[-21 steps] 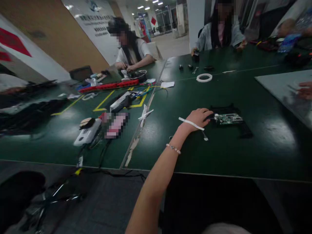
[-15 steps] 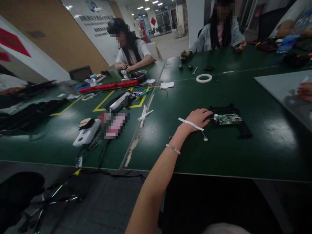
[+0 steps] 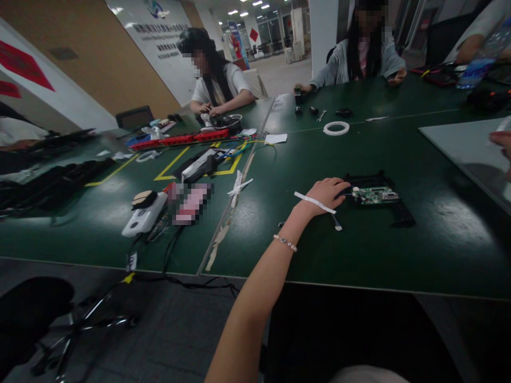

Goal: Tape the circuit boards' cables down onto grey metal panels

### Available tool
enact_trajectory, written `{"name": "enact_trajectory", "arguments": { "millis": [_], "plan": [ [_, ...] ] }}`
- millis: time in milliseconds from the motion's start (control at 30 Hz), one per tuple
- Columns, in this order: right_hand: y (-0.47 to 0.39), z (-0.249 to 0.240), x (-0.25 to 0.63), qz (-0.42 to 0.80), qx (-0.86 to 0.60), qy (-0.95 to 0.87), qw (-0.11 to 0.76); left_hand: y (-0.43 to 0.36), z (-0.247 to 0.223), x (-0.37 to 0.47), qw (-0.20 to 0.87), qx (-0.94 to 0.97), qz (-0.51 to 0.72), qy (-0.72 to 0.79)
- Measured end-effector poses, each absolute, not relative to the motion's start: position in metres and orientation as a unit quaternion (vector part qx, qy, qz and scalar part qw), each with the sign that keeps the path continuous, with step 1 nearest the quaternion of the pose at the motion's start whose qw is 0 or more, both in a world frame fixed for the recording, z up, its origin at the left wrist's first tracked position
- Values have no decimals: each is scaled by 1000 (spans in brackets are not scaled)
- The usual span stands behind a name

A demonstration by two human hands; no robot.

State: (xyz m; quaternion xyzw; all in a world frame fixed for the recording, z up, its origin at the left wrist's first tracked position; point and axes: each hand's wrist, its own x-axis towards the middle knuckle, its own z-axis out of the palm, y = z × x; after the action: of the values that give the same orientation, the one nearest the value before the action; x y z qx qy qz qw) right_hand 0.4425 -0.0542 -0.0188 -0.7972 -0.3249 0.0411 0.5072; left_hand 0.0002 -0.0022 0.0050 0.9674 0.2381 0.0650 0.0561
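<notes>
My left hand [image 3: 328, 194] reaches over the green table from the bottom centre, a beaded bracelet on its wrist and a white strip lying across the back of the wrist. Its fingers are closed round a dark cable [image 3: 346, 191], which runs to the left end of a green circuit board [image 3: 377, 195]. That board lies on a black frame [image 3: 404, 215]. A loose cable end with a pale connector [image 3: 338, 227] sticks out below the hand. My right hand is not in view.
A white tape roll [image 3: 336, 128] lies beyond the board. To the left are a white device [image 3: 141, 221], a pink item [image 3: 194, 203] and a red power strip [image 3: 179, 139]. People sit across the table; another person's hand [image 3: 503, 144] is above a grey panel [image 3: 459, 143] at right.
The view has shifted slightly. My left hand keeps its place beside the board. The other person's hand at the right edge has moved a little.
</notes>
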Motion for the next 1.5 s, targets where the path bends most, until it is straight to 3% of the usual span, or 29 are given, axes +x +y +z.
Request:
{"name": "enact_trajectory", "arguments": {
  "millis": [100,167,333,467,800,1233,1367,1500],
  "plan": [
    [-51,-4,407,136,-672,-362,631,-2,4,0,55,968,69,234],
    [-52,7,372,266,-602,-398,639,-1,3,0,53,968,73,233],
    [-65,28,264,461,-540,-483,513,1,0,2,45,968,84,231],
    [-73,34,197,523,-486,-558,423,1,-2,3,39,969,97,225],
    [-71,22,156,537,-510,-586,328,2,-9,1,51,962,136,232],
    [-78,35,190,554,-523,-613,207,-3,0,2,36,967,84,236],
    [-75,41,252,492,-596,-593,226,-5,3,2,26,968,77,238],
    [-82,41,337,352,-719,-508,317,-3,2,1,28,969,72,233]
  ]
}}
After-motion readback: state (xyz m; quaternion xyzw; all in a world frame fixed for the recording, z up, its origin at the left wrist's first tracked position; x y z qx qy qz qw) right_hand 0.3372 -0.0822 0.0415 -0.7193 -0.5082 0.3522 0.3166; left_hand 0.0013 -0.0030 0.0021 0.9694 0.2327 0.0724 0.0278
